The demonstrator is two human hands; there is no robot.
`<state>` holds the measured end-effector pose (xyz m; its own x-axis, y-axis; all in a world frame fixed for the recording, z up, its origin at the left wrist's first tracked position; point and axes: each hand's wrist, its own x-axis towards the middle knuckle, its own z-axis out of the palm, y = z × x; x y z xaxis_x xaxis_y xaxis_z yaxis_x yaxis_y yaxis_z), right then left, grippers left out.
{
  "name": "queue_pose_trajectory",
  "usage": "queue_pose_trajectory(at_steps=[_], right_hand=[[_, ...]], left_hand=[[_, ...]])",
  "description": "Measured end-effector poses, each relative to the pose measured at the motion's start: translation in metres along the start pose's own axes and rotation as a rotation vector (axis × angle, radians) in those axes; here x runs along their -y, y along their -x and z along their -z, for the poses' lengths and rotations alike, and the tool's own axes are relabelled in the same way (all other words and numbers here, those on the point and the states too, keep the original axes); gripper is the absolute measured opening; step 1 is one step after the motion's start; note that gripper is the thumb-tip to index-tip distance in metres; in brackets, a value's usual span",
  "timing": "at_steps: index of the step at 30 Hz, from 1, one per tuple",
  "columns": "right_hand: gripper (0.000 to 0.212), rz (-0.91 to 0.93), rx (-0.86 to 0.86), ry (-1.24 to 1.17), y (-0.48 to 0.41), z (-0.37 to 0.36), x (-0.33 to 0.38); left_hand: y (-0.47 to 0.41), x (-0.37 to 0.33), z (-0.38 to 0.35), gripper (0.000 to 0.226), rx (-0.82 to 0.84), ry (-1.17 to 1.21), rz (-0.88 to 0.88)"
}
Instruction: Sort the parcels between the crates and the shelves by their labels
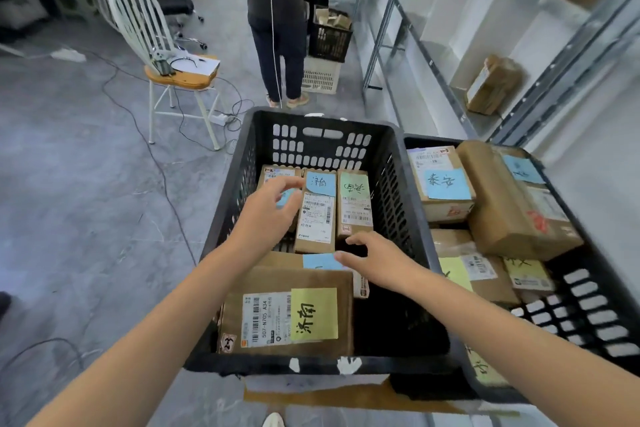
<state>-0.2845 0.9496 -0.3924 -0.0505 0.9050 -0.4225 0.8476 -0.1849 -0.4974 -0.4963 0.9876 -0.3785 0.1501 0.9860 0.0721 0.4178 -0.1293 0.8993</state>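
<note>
Reaching in to check labels (pixel 320 184): left hand (pixel 266 208) curled over far-left parcel (pixel 277 174) (grip unclear), right hand (pixel 377 262) slack, empty.

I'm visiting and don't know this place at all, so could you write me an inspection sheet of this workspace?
Surface: grey floor, scuffed.
Job's things: left crate and right crate, both holding labelled parcels; shelves with few boxes.
Clutter: white chair carrying small items.
Grippers: left hand on far-left parcel, grip unclear; right hand hovers, holding nothing.
Cables: black cables across floor.
Surroundings: standing person beside stacked crates.
</note>
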Motion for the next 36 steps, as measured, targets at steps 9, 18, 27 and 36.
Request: queue_pose_trajectory(at_steps=[9, 18, 27, 36], right_hand=[[0.056, 0.2, -0.483, 0.055, 0.035, 0.11, -0.003], [0.058, 0.062, -0.835, 0.166, 0.128, 0.207, -0.048], [0.053, -0.232, -1.102, 0.243, 0.271, 0.263, -0.115], [0.063, -0.558, -1.287, 0.232, 0.414, 0.269, -0.164]], left_hand=[[-0.025, -0.081, -0.031, 0.046, 0.112, -0.397, -0.357], [-0.049, -0.213, -0.114, 0.056, 0.155, -0.431, -0.781], [-0.014, -0.344, -0.226, 0.059, 0.309, -0.284, -1.147], [0.072, -0.446, -0.315, 0.055, 0.435, -0.036, -1.427]])
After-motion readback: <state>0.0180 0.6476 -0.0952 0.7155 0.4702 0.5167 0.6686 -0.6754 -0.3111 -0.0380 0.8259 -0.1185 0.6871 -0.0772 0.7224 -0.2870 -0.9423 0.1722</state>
